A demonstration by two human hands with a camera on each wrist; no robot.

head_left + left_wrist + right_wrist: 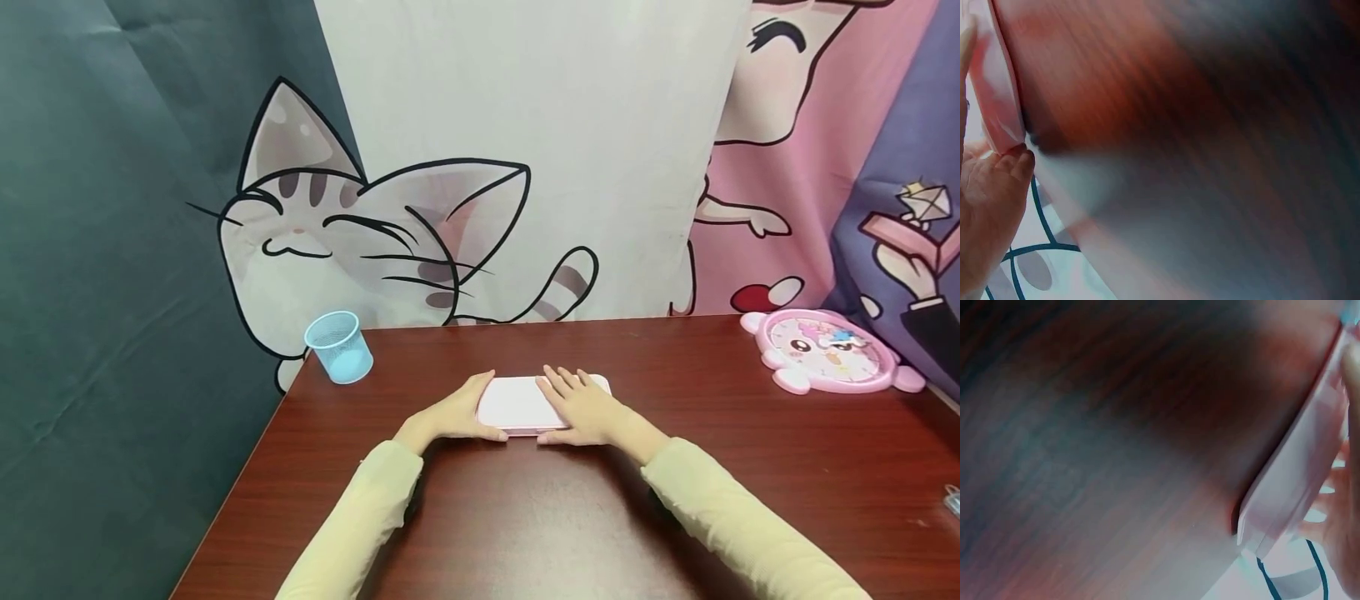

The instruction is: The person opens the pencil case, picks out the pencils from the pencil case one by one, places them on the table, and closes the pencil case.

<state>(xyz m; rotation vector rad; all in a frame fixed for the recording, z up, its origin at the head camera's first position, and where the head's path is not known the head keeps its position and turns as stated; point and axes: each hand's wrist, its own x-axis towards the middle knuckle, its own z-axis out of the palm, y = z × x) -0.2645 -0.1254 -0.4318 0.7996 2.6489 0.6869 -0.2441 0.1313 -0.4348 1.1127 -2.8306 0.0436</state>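
A flat pink box (516, 403) with a white top and rounded corners lies on the table in front of me. My left hand (454, 414) holds its left end, thumb along the near edge and fingers toward the far side. Across the right part of the lid rests my right hand (590, 413), its fingers straight and spread, the thumb by the near edge. In the left wrist view the pink side (999, 94) of the box shows beside the fingers. The right wrist view shows another stretch of its side wall (1297, 469); the hand there is partly cut off.
On the brown table (555, 517), a light blue mesh cup (347, 354) stands at the far left corner. A pink cartoon clock-like item (832, 350) lies at the far right. A small object (952, 500) sits at the right edge. Printed cloth hangs behind.
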